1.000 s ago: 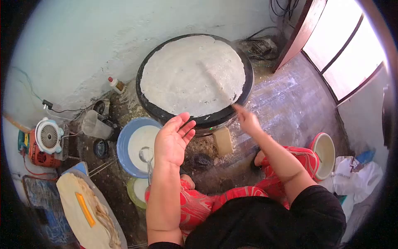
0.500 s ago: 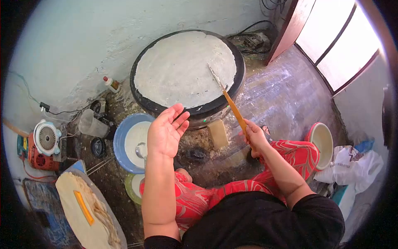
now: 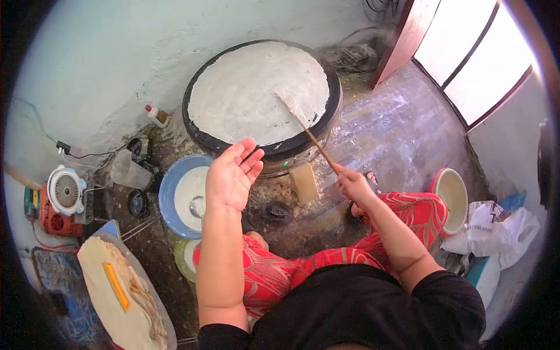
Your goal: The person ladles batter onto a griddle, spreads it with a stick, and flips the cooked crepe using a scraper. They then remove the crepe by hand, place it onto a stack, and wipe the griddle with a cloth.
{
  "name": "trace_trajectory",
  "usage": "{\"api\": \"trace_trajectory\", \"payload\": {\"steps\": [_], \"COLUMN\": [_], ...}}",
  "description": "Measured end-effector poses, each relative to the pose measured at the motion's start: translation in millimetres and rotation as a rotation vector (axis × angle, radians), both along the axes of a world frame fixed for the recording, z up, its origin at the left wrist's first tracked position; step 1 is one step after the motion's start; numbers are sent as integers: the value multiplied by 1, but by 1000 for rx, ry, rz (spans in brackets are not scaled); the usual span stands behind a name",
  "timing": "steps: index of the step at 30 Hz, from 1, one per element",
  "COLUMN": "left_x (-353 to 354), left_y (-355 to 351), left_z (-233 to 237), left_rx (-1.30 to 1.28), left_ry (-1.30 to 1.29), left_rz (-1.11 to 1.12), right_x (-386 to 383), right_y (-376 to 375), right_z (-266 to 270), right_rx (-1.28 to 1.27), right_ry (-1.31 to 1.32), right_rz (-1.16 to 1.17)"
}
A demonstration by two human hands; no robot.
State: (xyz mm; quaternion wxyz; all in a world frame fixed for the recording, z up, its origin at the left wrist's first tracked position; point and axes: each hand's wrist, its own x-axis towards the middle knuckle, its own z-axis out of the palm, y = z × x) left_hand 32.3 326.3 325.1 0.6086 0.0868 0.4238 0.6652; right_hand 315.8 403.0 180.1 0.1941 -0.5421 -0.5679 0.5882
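Note:
A large round black griddle (image 3: pixel 190 118) carries a thin sheet of pale batter or crepe (image 3: pixel 256 87) over most of its top. My right hand (image 3: pixel 353 185) is wrapped round the handle end of a long, thin wooden spatula (image 3: pixel 318 146). The spatula's batter-smeared far end rests on or just over the pale sheet, right of its middle. Palm up with fingers spread, my left hand (image 3: pixel 229 179) hovers empty near the griddle's front rim. Beside that hand, a blue basin (image 3: pixel 168 195) holds white batter and a metal ladle (image 3: pixel 197 206).
At lower left, a tray (image 3: pixel 156 291) holds stacked pale crepes (image 3: pixel 105 303) with a yellow scraper-like strip (image 3: pixel 116 287) on top. A small fan (image 3: pixel 66 189), clear jug (image 3: pixel 128 170) and bottle (image 3: pixel 157 115) stand left. A red-rimmed bucket (image 3: pixel 450 198) and white bag (image 3: pixel 496 230) are right.
The spatula's far end has moved left across the pale sheet, and the spatula has turned to show its narrow edge. My left hand stays raised and open, slightly lower left.

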Motion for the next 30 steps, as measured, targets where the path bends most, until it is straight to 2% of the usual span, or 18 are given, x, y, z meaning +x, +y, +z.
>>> {"api": "trace_trajectory", "payload": {"steps": [1, 3, 4, 7, 10, 14, 16, 17, 19, 22, 25, 29, 30], "left_x": [0, 0, 1, 2, 0, -1, -1, 0, 0, 1, 2, 3, 3], "left_y": [0, 0, 0, -1, -2, -2, -3, -3, -3, -2, -1, 0, 0], "left_z": [1, 0, -1, 0, 0, 1, 0, -1, -2, -2, -5, -4, -4], "left_rx": [3, 8, 13, 14, 18, 1, 18, 16, 13, 1, 10, 6, 3], "left_ry": [13, 14, 18, 3, 14, 14, 23, 23, 6, 18, 10, 3, 4], "left_rz": [3, -3, -7, -1, -1, 6, 6, 4, 0, -6, -13, -24, -28], "right_x": [2, 9, 10, 9, 8, 24, 29, 34, 28, 15, 12, 20, 24], "right_y": [0, -4, -5, -14, -23, -25, -25, -27, -36, -41, -41, -51, -53], "right_z": [4, 13, 8, 5, 10, -18, -30, -34, -12, 13, 13, 3, 2], "right_rx": [1, -94, 65, 79, -41, -30, 203, 201, 643, 683, 630, 667, 505], "right_ry": [-3, 181, 26, 163, 223, 169, -77, -78, -564, -713, -604, -582, -390], "right_rz": [-2, -344, -303, -194, -256, -248, -135, -137, 58, 110, 121, 173, 147]}}
